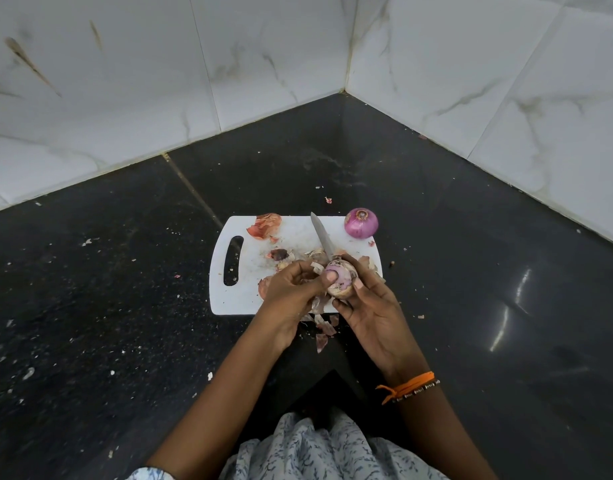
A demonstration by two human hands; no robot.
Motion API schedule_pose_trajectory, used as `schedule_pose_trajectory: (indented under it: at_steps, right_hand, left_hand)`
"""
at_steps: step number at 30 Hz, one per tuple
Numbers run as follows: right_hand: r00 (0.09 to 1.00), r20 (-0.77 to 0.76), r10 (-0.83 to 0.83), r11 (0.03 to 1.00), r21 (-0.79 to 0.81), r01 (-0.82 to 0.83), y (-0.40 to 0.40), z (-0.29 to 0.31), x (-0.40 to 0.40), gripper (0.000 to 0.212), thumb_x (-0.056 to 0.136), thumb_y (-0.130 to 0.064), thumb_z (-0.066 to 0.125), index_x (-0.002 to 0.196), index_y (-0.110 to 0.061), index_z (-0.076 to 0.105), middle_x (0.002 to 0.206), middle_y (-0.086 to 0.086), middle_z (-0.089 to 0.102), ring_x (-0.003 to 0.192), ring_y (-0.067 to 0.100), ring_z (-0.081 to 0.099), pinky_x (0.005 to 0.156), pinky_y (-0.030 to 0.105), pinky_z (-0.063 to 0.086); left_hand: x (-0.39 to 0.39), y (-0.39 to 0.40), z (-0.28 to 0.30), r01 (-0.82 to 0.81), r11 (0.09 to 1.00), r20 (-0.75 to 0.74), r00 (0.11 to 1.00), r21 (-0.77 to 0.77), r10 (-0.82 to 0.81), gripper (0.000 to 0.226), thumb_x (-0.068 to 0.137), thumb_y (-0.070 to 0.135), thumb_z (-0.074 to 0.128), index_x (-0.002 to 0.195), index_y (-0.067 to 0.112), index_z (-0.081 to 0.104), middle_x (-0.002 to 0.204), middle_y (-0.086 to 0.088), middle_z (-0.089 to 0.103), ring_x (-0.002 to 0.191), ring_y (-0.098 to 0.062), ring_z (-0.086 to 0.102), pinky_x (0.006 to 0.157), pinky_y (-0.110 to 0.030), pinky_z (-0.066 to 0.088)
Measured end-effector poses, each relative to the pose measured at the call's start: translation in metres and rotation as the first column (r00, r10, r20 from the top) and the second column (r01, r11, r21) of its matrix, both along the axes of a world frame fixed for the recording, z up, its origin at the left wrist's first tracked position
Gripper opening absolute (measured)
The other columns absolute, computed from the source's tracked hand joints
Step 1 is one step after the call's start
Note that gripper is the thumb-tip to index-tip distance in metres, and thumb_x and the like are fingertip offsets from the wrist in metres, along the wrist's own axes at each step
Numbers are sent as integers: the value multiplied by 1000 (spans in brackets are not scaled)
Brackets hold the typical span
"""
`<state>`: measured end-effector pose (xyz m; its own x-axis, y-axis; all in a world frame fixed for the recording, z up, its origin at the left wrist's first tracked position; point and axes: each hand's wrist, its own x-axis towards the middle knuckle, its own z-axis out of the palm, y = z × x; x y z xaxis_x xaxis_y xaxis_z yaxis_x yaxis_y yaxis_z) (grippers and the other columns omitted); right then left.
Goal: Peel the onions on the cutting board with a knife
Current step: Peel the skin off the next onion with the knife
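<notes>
Head view looks down on a white cutting board (249, 299) lying on a dark floor, and every place below is told from that board. At its left end is the handle slot. On its far left corner lies a heap of dry orange skin (264, 226), and toward the middle a small dark trimmed piece (279, 253) rests on the surface. Over the near edge, the left hand (291, 296) curls round the onion (339, 278) from the left side, its thumb pressed on the bulb's top. This onion, pale purple with papery skin partly hanging, is held above the board's near right part, clasped between both hands and not touching the surface. A knife (321, 237) points its blade away over the board's middle toward the far edge; its handle is hidden behind the onion and the fingers. The right hand (371, 317) cups the bulb from the right and below, fingers curled about it; whether it also grips the knife handle cannot be told. On the far right corner sits a peeled purple onion (361, 223), well apart from the hands. Loose peel scraps (324, 329) lie just off the near edge, below the hands.
</notes>
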<state>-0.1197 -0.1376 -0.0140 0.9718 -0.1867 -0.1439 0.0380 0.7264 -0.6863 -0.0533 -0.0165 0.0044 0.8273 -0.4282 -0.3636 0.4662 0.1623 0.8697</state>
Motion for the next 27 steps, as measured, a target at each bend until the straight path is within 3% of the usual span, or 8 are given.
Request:
schedule_pose_trajectory:
  at_steps: [5,10,12,14,18,20,24,27]
  right_hand:
    - [999,53,8,997,74,-12,1,0,1,43,73,-22,77,114,-14,69,113,9,69,96,18,69,72,26,57]
    - [999,39,15,998,64,-17,-2,1,2,67,57,-30,90,117,-12,67,113,9,68,92,16,68,69,25,57]
    - [1000,25,0,998,60,-1,-3,0,0,69,65,-27,85,125,-8,58,116,11,66,93,16,67,69,24,56]
    - [999,22,-30,999,26,30,-3,0,0,48,82,-17,66,128,-8,55,118,11,64,94,15,66,67,22,55]
    - [997,1,-74,997,-12,74,-4,-1,0,31,86,-6,51,116,-9,57,111,10,65,89,16,67,64,21,54]
    - [998,4,-63,998,-7,63,-5,-2,0,30,87,-5,49,115,-8,58,113,12,64,93,19,65,69,23,55]
    - [999,25,-38,999,-22,38,-3,-2,1,44,85,-2,49,129,3,50,124,19,59,109,25,61,88,29,54]
    - [999,29,-33,999,-32,34,0,-1,2,44,83,0,50,127,1,51,130,20,56,114,25,59,89,29,54]
  left_hand:
    - [5,3,-8,4,986,-124,992,-169,-26,9,63,8,70,59,16,69,75,-7,68,69,-18,66,72,-34,56]
    - [7,2,-12,-37,990,-144,989,-139,17,23,81,-13,57,75,7,66,72,-5,71,66,-13,69,71,-30,56]
    - [6,3,-13,-47,994,-125,992,-94,35,28,86,-14,50,76,7,65,67,-2,71,62,-10,69,61,-24,59]
    - [6,3,-11,-41,999,-89,995,-23,39,32,91,-12,43,81,9,65,66,0,71,61,-8,68,56,-20,56]
    - [7,4,-4,-9,1000,-4,1000,12,9,23,96,8,48,89,14,70,82,-4,73,70,-18,66,74,-37,57]
    - [7,6,-1,58,998,63,996,24,-59,12,83,23,66,92,17,71,91,-5,73,77,-20,67,75,-39,57]
    - [5,6,-2,96,989,118,987,112,-110,52,44,38,83,90,18,70,87,-3,73,84,-19,70,69,-31,57]
    - [5,4,-4,19,991,102,994,129,-32,45,46,31,84,83,11,68,84,-11,71,77,-22,69,71,-34,58]
